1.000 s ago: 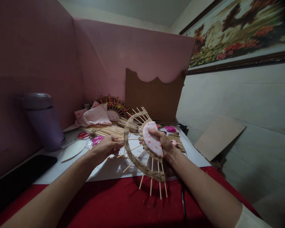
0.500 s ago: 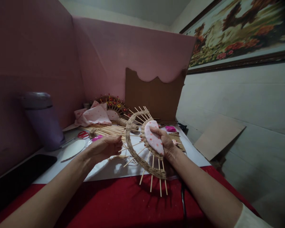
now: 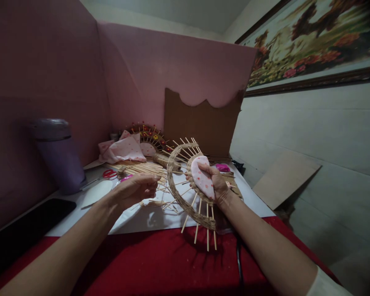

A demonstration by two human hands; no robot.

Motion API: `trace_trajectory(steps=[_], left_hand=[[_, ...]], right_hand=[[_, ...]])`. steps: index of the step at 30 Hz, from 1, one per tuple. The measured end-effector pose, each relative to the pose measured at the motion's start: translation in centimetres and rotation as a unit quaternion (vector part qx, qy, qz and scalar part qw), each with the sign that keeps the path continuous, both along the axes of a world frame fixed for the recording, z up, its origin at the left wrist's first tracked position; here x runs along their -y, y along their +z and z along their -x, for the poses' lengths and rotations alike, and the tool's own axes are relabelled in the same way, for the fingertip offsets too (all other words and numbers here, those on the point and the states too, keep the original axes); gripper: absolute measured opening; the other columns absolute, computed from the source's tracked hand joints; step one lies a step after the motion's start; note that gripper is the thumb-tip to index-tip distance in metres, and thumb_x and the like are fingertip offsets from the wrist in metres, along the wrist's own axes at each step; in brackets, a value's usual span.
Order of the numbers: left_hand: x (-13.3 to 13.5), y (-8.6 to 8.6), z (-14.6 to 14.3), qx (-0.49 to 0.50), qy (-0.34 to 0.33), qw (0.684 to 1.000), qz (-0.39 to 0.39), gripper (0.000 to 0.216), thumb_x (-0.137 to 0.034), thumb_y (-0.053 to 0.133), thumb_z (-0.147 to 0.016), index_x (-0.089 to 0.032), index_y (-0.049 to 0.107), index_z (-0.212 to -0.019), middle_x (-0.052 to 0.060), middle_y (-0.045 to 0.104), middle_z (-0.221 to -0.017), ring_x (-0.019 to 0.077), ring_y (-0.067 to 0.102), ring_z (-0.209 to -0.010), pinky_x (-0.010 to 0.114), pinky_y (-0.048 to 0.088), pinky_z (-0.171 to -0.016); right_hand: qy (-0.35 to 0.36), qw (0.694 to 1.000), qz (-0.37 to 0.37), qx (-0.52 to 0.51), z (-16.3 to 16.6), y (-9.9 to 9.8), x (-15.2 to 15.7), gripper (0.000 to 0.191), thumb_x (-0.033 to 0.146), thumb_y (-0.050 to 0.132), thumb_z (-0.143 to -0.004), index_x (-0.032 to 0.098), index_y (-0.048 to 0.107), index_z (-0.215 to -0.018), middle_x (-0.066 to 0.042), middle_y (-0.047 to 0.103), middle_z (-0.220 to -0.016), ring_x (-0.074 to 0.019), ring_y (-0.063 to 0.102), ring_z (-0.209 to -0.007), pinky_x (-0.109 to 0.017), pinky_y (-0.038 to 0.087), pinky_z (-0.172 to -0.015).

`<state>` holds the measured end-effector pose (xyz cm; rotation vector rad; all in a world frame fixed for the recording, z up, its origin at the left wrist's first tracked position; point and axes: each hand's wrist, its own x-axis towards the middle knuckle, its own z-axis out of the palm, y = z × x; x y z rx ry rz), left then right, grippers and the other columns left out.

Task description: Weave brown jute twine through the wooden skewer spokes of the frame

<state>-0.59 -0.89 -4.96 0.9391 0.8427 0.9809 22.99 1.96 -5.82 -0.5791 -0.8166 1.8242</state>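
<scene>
A half-round woven fan [image 3: 179,196] made of thin sticks and twine is in my right hand [image 3: 218,185]. My right thumb presses on its pink spotted cloth centre [image 3: 201,177], with the other fingers behind it. Sticks fan out from the centre through an outer band of woven twine. My left hand [image 3: 139,190] is just left of the band, fingers curled together in a pinch. Whatever it holds, if anything, is too small to make out.
Loose sticks [image 3: 142,169], a twine roll [image 3: 166,163], red-handled scissors [image 3: 110,174] and spotted cloth [image 3: 123,149] lie on the white sheet. A beaded woven fan [image 3: 146,132] stands behind. A purple tumbler [image 3: 60,160] and a black phone [image 3: 37,218] are at left.
The fan has shifted slightly right in view. My left hand, fingers still curled, now sits a little farther from its woven band. My right hand keeps its hold.
</scene>
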Motion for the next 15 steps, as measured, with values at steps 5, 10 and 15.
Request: trace_trajectory(steps=[5, 10, 15], left_hand=[[0.1, 0.03, 0.15, -0.014, -0.012, 0.999, -0.032, 0.014, -0.018, 0.072, -0.06, -0.014, 0.058, -0.059, -0.003, 0.048, -0.055, 0.0073, 0.042, -0.05, 0.022, 0.039, -0.051], [0.02, 0.07, 0.46, -0.014, -0.09, 0.992, -0.087, 0.017, -0.018, 0.071, -0.06, -0.014, 0.055, -0.057, -0.002, 0.048, -0.06, 0.0073, 0.043, -0.054, 0.024, 0.04, -0.059], [-0.49, -0.34, 0.82, -0.033, -0.103, 0.985, -0.133, 0.011, -0.015, 0.07, -0.059, -0.014, 0.059, -0.061, -0.003, 0.049, -0.059, 0.0073, 0.044, -0.056, 0.024, 0.039, -0.062]], right_hand=[[-0.012, 1.0, 0.012, 0.003, 0.15, 0.45, 0.41, 0.016, 0.019, 0.044, -0.079, 0.009, 0.057, -0.078, -0.009, 0.066, -0.058, -0.0198, 0.063, -0.046, -0.029, 0.053, -0.042], [-0.001, 1.0, -0.001, 0.002, 0.02, 0.19, 0.03, 0.019, 0.02, 0.043, -0.079, 0.008, 0.058, -0.078, -0.011, 0.067, -0.06, -0.0193, 0.064, -0.049, -0.028, 0.054, -0.045], [0.009, 1.0, -0.015, 0.003, -0.13, -0.12, -0.33, 0.021, 0.02, 0.044, -0.079, 0.007, 0.06, -0.077, -0.012, 0.067, -0.06, -0.0189, 0.064, -0.05, -0.027, 0.054, -0.047]])
